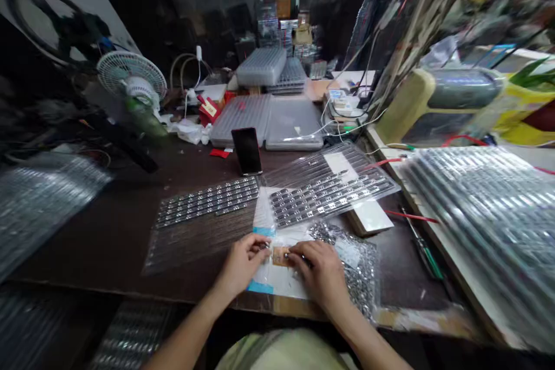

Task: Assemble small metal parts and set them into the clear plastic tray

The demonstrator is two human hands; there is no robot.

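Note:
Both my hands work close together over a small tan piece (281, 255), perhaps a card or board, at the table's near edge. My left hand (240, 263) pinches a small silvery metal part (263, 246) at its fingertips. My right hand (314, 269) curves over the tan piece's right edge, and its fingers hide what lies beneath. Under both hands is a white sheet with blue tape (271, 280). Loose silvery parts (353, 266) lie in a clear bag to the right. Clear blister trays of metal parts (323, 193) lie just ahead.
A second tray of metal parts (206, 202) lies ahead left, with a phone (247, 150) standing behind it. Stacked clear trays rise at right (481, 219) and left (43, 196). A green-handled screwdriver (427, 257) lies at right. Plastic cases, cables and a fan (132, 78) stand beyond.

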